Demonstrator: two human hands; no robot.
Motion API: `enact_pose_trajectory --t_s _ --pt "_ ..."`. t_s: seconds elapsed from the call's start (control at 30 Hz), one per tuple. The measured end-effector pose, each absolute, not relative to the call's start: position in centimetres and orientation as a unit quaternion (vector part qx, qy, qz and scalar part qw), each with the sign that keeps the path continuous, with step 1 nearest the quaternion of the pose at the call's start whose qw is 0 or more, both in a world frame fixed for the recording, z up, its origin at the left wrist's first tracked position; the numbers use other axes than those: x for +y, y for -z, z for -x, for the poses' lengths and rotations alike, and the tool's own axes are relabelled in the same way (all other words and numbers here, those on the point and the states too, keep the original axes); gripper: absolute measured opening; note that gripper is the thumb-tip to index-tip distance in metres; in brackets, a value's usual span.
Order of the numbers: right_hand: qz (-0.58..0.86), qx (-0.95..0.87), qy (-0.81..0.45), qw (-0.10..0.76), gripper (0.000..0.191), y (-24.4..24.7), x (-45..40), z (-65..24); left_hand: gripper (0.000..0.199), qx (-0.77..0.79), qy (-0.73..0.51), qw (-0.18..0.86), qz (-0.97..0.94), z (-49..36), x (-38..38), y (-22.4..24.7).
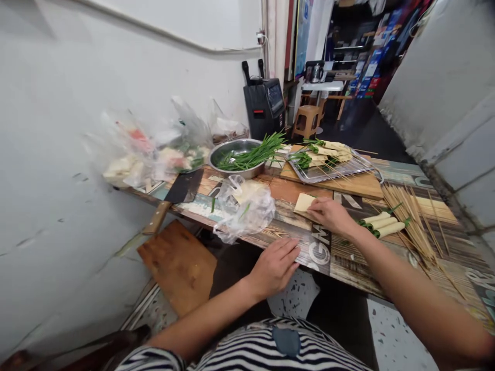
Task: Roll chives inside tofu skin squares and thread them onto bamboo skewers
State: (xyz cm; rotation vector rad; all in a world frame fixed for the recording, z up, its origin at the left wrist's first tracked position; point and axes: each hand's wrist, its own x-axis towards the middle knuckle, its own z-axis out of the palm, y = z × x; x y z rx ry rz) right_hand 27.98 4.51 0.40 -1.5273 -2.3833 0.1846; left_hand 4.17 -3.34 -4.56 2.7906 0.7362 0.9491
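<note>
My right hand (328,214) pinches the edge of a pale, square tofu sheet (303,202) lying on the patterned wooden table (286,190). At the table's near edge, my left hand (275,263) rests with fingers laid out flat, holding nothing. A crumpled clear plastic bag (247,211) with more pale sheets in it lies ahead of that hand. To the right of my right forearm are several rolled sheets (384,224) with green ends, beside a pile of thin wooden skewers (413,221).
A metal bowl (247,172) holds long green chives (263,153). Skewered rolls (332,149) fill a metal tray (315,178) on a wooden board (367,185). A cleaver (186,186) lies at the left edge. Filled plastic bags (181,149) and a black speaker (265,108) stand by the wall.
</note>
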Motion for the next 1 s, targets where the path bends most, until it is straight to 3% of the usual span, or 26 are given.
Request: enact_pose_trajectory --t_s 0.23,0.33,0.43,0.53,0.6,0.73,0.9,1.0 --pt "0.621 -0.75 -0.168 0.154 0.024 -1.6 6.2 -28.6 0.034 0.234 -0.312 0.125 -0.912 -3.8 -3.2 4.3" --pt "0.674 -0.688 -0.137 0.232 0.024 -2.8 6.3 -28.5 0.034 0.222 -0.358 0.156 -0.894 -3.4 -3.2 4.4" --pt "0.59 -0.745 -0.055 0.308 0.024 -3.6 4.6 -26.9 0.036 0.266 -0.445 0.151 -0.842 -2.8 -3.2 4.5" --pt "0.456 -0.864 -0.017 0.213 0.023 -2.8 0.9 -23.8 0.038 0.313 -0.466 0.084 -0.823 -2.2 -3.1 4.5" --pt "0.431 -0.891 0.015 0.144 0.025 -1.7 -1.8 -21.8 0.04 0.294 -0.422 0.05 -0.856 -1.8 -2.8 4.7" --pt "0.418 -0.903 0.052 0.087 0.027 -1.7 -3.8 -20.8 0.047 0.253 -0.323 0.032 -0.912 -1.6 -2.4 5.3" --pt "0.378 -0.922 -0.03 0.079 0.029 -7.2 4.0 -20.6 0.042 0.26 -0.312 0.057 -0.912 -1.4 -2.0 5.3" --pt "0.404 -0.911 0.016 0.083 0.029 -10.3 12.4 -18.0 0.033 0.249 -0.326 0.06 -0.91 -0.9 -1.8 5.0"
